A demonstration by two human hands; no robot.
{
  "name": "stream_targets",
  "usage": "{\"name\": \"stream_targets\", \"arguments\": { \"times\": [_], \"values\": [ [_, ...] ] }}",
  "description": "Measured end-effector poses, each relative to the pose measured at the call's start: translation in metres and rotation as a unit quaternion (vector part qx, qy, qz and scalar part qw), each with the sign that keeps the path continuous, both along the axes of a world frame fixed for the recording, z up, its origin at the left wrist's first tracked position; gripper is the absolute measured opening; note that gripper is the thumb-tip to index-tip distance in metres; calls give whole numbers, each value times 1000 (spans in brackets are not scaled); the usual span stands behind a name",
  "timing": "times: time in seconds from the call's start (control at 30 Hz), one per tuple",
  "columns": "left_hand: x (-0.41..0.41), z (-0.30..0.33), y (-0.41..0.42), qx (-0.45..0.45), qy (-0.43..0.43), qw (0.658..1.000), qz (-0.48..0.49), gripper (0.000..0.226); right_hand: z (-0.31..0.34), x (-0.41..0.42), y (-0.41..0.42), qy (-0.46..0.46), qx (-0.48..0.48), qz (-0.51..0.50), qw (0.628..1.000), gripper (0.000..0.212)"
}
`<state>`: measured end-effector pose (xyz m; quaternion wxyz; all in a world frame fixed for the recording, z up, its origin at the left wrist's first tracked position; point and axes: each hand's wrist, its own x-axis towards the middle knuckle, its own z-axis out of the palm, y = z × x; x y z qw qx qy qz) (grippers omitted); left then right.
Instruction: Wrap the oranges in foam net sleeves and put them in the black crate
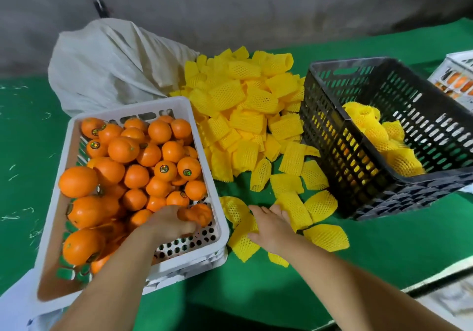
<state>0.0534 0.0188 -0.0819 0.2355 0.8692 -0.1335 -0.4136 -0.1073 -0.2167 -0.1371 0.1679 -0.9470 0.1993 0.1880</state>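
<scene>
Green felt-like table cover (pixel 256 287), matte, w/ pale fibre scraps at left. White perforated plastic crate (pixel 220 218), rect. w/ rounded corners, heaped w/ glossy round oranges (pixel 133 162), several w/ small round stickers; its near-right corner shows bare hole-punched floor. Loose pile of yellow foam net sleeves (pixel 243 108), soft diamond-mesh tubes, mostly flattened, spreads btwn the white crate and the black crate (pixel 340 151); a few lie scattered singly toward the near edge. Black crate is rigid slotted plastic, tilted, already holding several sleeved oranges (pixel 384 139) on its near-left side, far half open. Crumpled beige cloth sack (pixel 110 64) behind the white crate. Second white crate (pixel 458 77) partly cut off at far right. Open green strip in front of both crates, up to table edge lower right. Left hand (pixel 174 223) reaches into the white crate's near-right corner, fingers curled around one orange (pixel 198 214), blurred. Right hand (pixel 271 226) lies palm-down, fingers spread flat, on a sleeve (pixel 242 243) just right of the white crate.
</scene>
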Motion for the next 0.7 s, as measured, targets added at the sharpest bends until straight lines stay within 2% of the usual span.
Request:
{"name": "stream_targets", "arguments": {
  "times": [0.07, 0.1, 0.2, 0.3, 0.37, 0.43, 0.47, 0.53, 0.6, 0.7],
  "values": [
    [2, 11, -1, -110, -48, 989, 82, 58, -3, 2, 5, -18, 25, -43, 999, 75],
    [0, 14, 0, -129, -82, 981, 119, 67, -2, 5, 6, -31, 39, -66, 997, 72],
    [-22, 16, 8, -236, -121, 938, 222, 65, 17, 16, 2, -105, 141, -183, 967, 62],
    [-47, 33, 3, -334, -150, 903, 224, 59, 51, 29, 1, -217, 276, -287, 891, 52],
    [-63, 43, 0, -380, -138, 890, 212, 62, 75, 35, 5, -267, 315, -297, 861, 40],
    [-77, 48, -1, -417, -99, 883, 192, 66, 95, 37, 10, -293, 360, -275, 842, 37],
    [-82, 50, -1, -427, -92, 882, 176, 65, 103, 36, 13, -302, 374, -251, 840, 40],
    [-88, 48, -2, -437, -91, 883, 146, 63, 113, 32, 18, -322, 349, -185, 860, 40],
    [-89, 49, -4, -446, -97, 880, 133, 65, 115, 30, 22, -338, 293, -138, 884, 28],
    [-89, 49, -2, -443, -112, 881, 125, 69, 117, 26, 30, -362, 218, -111, 899, 15]
  ]
}}
